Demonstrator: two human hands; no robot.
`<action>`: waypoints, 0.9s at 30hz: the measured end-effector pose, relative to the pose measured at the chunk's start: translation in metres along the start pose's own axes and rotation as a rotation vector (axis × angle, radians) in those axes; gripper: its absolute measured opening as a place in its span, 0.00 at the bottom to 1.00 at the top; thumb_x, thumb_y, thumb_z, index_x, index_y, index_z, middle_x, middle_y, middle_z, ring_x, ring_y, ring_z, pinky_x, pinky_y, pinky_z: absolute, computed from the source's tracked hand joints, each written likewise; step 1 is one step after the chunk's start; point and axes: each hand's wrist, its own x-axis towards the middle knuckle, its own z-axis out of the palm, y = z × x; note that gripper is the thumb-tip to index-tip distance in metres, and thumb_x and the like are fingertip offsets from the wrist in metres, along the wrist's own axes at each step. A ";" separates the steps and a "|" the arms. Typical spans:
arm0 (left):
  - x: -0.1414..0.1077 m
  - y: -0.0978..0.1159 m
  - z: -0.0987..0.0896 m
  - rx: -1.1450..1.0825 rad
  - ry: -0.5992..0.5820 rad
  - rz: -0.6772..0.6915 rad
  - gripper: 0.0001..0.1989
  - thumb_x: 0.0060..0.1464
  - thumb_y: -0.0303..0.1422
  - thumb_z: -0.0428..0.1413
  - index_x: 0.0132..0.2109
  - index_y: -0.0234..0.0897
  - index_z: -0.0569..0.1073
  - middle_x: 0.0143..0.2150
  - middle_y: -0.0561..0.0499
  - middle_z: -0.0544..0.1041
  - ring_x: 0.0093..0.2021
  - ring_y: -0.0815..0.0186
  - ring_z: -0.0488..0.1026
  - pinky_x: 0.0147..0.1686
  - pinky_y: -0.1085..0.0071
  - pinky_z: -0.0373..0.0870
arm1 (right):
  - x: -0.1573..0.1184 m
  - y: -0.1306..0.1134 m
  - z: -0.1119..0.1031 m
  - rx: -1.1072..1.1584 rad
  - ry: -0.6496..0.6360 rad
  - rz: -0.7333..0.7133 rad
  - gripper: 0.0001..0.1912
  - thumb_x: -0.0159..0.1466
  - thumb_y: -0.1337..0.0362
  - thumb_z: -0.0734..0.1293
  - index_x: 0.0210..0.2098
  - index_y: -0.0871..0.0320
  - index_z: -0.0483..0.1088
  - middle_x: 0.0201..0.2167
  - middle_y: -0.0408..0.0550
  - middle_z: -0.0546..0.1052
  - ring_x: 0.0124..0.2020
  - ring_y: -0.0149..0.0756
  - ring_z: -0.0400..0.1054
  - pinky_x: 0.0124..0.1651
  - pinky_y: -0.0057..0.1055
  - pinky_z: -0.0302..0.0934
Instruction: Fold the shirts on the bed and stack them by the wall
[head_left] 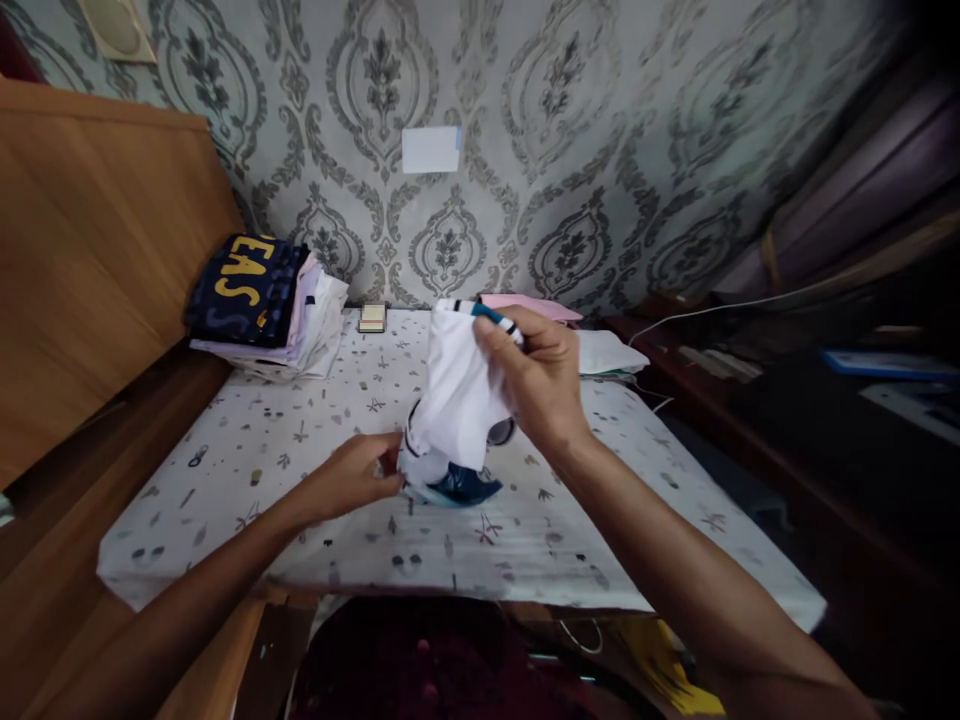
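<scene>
A white garment (461,385) with teal and black trim hangs bunched above the middle of the patterned table cover (300,470). My right hand (544,375) pinches its upper edge at the teal band. Lower down, my left hand (360,480) grips the garment's left side between thumb and fingers. A dark blue, shiny part shows at the garment's bottom, close to the cover. The garment's exact kind cannot be made out.
Folded clothes (259,305) are stacked at the back left, beside a wooden cabinet (105,260). A small box (372,318) sits near the wall. Pink cloth (532,306) and white cloth (611,352) lie at the back right. A thin cable (720,308) runs along the right.
</scene>
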 end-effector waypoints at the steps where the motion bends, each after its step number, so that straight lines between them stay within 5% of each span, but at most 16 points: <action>1: -0.003 -0.005 -0.006 0.093 0.056 -0.011 0.04 0.45 0.27 0.56 0.31 0.40 0.74 0.28 0.54 0.75 0.30 0.64 0.69 0.32 0.71 0.63 | 0.003 -0.002 -0.006 -0.008 0.038 -0.014 0.13 0.63 0.53 0.71 0.29 0.55 0.73 0.27 0.40 0.69 0.33 0.33 0.67 0.37 0.31 0.64; 4: -0.011 -0.013 -0.020 0.138 0.177 -0.016 0.03 0.46 0.28 0.54 0.28 0.41 0.70 0.26 0.54 0.73 0.28 0.65 0.67 0.30 0.72 0.62 | 0.012 -0.007 -0.021 -0.027 0.126 -0.048 0.14 0.65 0.52 0.69 0.31 0.56 0.72 0.27 0.40 0.68 0.34 0.32 0.68 0.35 0.30 0.64; 6: -0.014 -0.011 -0.020 0.014 0.121 -0.001 0.02 0.51 0.33 0.54 0.31 0.41 0.70 0.29 0.53 0.73 0.31 0.64 0.69 0.33 0.71 0.65 | 0.016 -0.011 -0.024 -0.027 0.161 -0.059 0.14 0.65 0.51 0.69 0.31 0.55 0.71 0.27 0.40 0.67 0.33 0.32 0.67 0.34 0.30 0.64; 8: -0.014 -0.006 -0.008 -0.085 0.045 0.004 0.09 0.56 0.39 0.54 0.41 0.40 0.70 0.37 0.50 0.75 0.39 0.61 0.73 0.38 0.68 0.69 | 0.017 -0.015 -0.021 -0.011 0.171 -0.064 0.15 0.65 0.51 0.69 0.30 0.55 0.70 0.26 0.39 0.67 0.32 0.32 0.67 0.33 0.30 0.64; 11: -0.006 -0.001 0.027 -0.051 0.082 0.000 0.27 0.54 0.46 0.58 0.56 0.40 0.63 0.52 0.42 0.73 0.53 0.55 0.71 0.49 0.59 0.70 | 0.014 -0.021 -0.011 0.018 0.142 -0.076 0.14 0.65 0.52 0.69 0.30 0.54 0.70 0.26 0.39 0.66 0.32 0.32 0.67 0.33 0.29 0.64; 13: 0.005 -0.007 0.050 0.005 0.115 0.002 0.29 0.52 0.46 0.60 0.56 0.38 0.63 0.53 0.40 0.72 0.55 0.52 0.69 0.53 0.54 0.68 | 0.011 -0.026 -0.009 0.010 0.131 -0.090 0.13 0.65 0.53 0.68 0.30 0.54 0.70 0.26 0.39 0.65 0.31 0.31 0.66 0.32 0.29 0.63; 16: 0.020 -0.024 0.061 -0.031 0.054 -0.015 0.16 0.52 0.43 0.57 0.43 0.37 0.70 0.43 0.44 0.75 0.46 0.54 0.72 0.49 0.57 0.69 | 0.007 -0.037 -0.019 -0.024 0.175 -0.094 0.13 0.65 0.53 0.69 0.30 0.54 0.70 0.25 0.39 0.64 0.29 0.31 0.65 0.31 0.28 0.61; 20: 0.014 -0.033 0.013 -0.261 -0.023 -0.024 0.13 0.50 0.43 0.59 0.33 0.37 0.71 0.30 0.52 0.74 0.34 0.63 0.72 0.37 0.67 0.70 | 0.002 -0.056 -0.051 -0.050 0.289 -0.055 0.11 0.61 0.58 0.73 0.26 0.55 0.70 0.22 0.37 0.62 0.22 0.27 0.58 0.25 0.26 0.54; 24: 0.001 -0.014 -0.070 -0.431 0.283 -0.138 0.18 0.40 0.41 0.66 0.37 0.37 0.74 0.30 0.55 0.75 0.27 0.69 0.71 0.29 0.74 0.67 | 0.004 -0.058 -0.078 0.014 0.336 0.116 0.11 0.55 0.61 0.75 0.23 0.55 0.70 0.19 0.37 0.63 0.18 0.26 0.53 0.20 0.26 0.47; 27: 0.016 0.001 -0.119 -0.377 0.530 -0.124 0.20 0.35 0.38 0.67 0.38 0.37 0.74 0.30 0.54 0.76 0.26 0.69 0.71 0.27 0.74 0.67 | 0.009 -0.020 -0.083 0.131 0.280 0.350 0.14 0.51 0.59 0.76 0.23 0.55 0.67 0.19 0.37 0.65 0.18 0.27 0.56 0.20 0.26 0.51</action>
